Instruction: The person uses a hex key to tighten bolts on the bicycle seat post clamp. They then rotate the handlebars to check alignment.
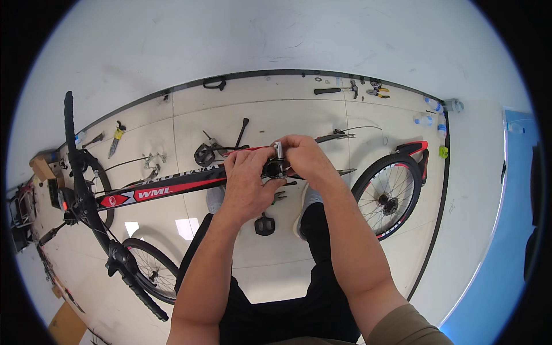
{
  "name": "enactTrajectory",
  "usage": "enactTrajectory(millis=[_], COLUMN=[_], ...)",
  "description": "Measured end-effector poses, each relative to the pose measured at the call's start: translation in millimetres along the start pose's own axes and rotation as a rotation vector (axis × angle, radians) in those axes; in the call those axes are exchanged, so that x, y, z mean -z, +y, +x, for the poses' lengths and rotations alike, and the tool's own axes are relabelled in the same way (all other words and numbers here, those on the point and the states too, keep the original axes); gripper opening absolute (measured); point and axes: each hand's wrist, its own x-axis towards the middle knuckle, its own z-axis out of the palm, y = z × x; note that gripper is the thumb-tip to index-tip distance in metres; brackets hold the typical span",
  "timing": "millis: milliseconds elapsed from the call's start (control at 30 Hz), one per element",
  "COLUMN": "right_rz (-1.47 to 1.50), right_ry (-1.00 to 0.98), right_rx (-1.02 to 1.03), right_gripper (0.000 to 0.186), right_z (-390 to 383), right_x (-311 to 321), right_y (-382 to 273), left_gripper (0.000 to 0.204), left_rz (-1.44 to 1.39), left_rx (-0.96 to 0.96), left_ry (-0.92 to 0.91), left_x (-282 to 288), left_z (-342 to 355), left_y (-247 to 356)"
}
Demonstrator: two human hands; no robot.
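Note:
A black and red bicycle frame (167, 191) stretches from the drop handlebar (86, 198) at the left to the open top of its seat tube (272, 169) before me. My left hand (248, 183) wraps round the frame at that tube, thumb on the near side. My right hand (307, 160) is closed at the tube's right side, its fingers on a silver seat clamp (280, 150) with a lever-like part. The fingertips behind the clamp are partly hidden. Below the frame a black pedal (264, 225) shows between my feet.
A loose rear wheel (388, 198) stands at the right by a red mudguard (415, 148). Another wheel (152, 267) is at the lower left. A hammer (339, 90), pliers (378, 91) and several water bottles (424, 119) lie along the far wall.

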Motion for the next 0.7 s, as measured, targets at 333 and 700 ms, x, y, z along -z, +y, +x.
enactTrajectory(millis=[333, 700], right_rz=[-0.152, 0.074], right_ry=[0.023, 0.055], right_rx=[0.188, 0.190], right_gripper=[0.017, 0.019], right_z=[0.6, -37.2], right_x=[17.2, 40.2], right_y=[5.6, -32.1], left_gripper=[0.059, 0.049], left_rz=[0.081, 0.044], left_rx=[-0.085, -0.080], left_ry=[0.056, 0.099], left_x=[-4.9, -8.2], left_z=[0.2, -3.3], left_y=[-0.8, -3.4])
